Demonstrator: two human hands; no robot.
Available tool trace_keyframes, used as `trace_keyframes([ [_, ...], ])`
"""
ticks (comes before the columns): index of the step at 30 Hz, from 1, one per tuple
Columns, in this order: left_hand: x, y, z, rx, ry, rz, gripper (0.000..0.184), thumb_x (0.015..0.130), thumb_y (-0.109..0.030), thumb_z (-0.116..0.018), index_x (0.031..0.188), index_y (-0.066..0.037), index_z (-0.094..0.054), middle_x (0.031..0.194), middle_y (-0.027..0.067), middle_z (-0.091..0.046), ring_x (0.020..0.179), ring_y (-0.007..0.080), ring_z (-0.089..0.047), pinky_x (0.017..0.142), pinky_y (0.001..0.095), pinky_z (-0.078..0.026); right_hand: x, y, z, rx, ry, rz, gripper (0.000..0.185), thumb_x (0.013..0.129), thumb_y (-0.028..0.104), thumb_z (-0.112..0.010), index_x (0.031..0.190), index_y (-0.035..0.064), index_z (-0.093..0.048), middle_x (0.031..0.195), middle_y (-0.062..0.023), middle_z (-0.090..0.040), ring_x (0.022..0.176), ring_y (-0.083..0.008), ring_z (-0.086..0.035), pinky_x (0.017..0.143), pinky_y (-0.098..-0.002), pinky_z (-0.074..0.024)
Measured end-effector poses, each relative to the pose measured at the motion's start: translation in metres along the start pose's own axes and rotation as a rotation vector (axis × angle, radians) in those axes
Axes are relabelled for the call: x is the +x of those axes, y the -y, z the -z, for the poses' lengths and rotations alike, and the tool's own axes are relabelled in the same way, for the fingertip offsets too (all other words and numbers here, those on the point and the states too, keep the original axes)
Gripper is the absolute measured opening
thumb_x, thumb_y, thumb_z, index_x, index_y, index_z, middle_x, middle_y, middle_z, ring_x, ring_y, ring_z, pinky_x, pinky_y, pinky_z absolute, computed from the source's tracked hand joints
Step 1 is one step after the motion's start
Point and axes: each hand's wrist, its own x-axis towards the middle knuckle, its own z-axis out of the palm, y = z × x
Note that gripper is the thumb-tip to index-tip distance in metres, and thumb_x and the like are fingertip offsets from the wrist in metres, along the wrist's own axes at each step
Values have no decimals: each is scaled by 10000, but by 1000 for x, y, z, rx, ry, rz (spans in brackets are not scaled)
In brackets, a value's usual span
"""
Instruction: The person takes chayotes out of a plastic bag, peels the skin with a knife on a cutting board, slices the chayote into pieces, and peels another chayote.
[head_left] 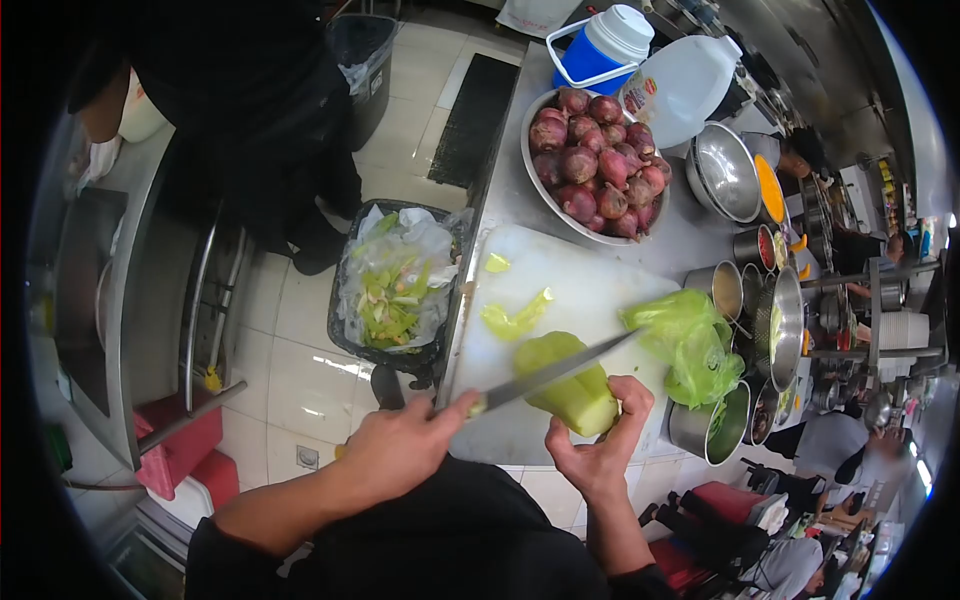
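Observation:
My left hand (402,445) is closed round the handle of a long knife (550,375), whose blade lies slantwise across a pale green vegetable (580,398). With thumb and fingers curved round its near end, my right hand (603,440) grips that vegetable over the white cutting board (540,260). Cut green pieces (518,316) lie on the board's left part. A green plastic bag (690,340) rests at the board's right edge, beside a metal pot (712,430).
A bowl of red onions (590,165) stands beyond the board, near a blue jug (603,48) and a translucent container (690,85). Metal bowls (725,170) line the right. A lined bin with scraps (395,290) stands left on the floor. A person in dark clothes (240,110) is upper left.

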Motion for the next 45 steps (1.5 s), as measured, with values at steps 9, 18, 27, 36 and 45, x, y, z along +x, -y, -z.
trace_keyframes([
  [9,17,-19,11,82,-229,-329,667,877,-131,-644,1523,-230,-511,846,91,-500,595,261,-639,570,408,-561,9,11,-7,124,-38,-48,801,642,163,-926,1270,-12,-461,1208,-172,-500,1077,-287,-572,910,-415,-497],
  [18,19,-15,6,87,-209,-305,694,870,-98,-622,1534,-255,-496,852,96,-512,600,276,-644,571,422,-563,4,8,-8,165,29,-160,856,661,90,-872,1348,7,-367,1275,-153,-431,1165,-263,-514,979,-388,-465],
  [27,18,32,-18,141,-48,1,672,883,-95,-588,1533,-203,-462,922,162,-605,662,346,-689,591,459,-570,6,1,-9,158,-47,-79,748,668,46,-810,1279,33,-379,1248,-158,-431,1187,-271,-481,1033,-404,-437],
  [36,19,11,1,-52,96,19,605,953,-122,-510,1546,-183,-412,1009,198,-647,787,399,-714,691,488,-601,4,0,-7,160,-34,-79,741,671,53,-806,1279,34,-384,1265,-172,-437,1188,-283,-487,1055,-421,-420],
  [45,38,12,-4,38,83,-29,672,928,-118,-539,1575,-200,-378,1021,210,-620,768,396,-718,669,484,-589,12,1,-6,191,-50,-134,724,672,56,-809,1272,24,-405,1233,-149,-442,1164,-261,-496,1044,-408,-421],
])
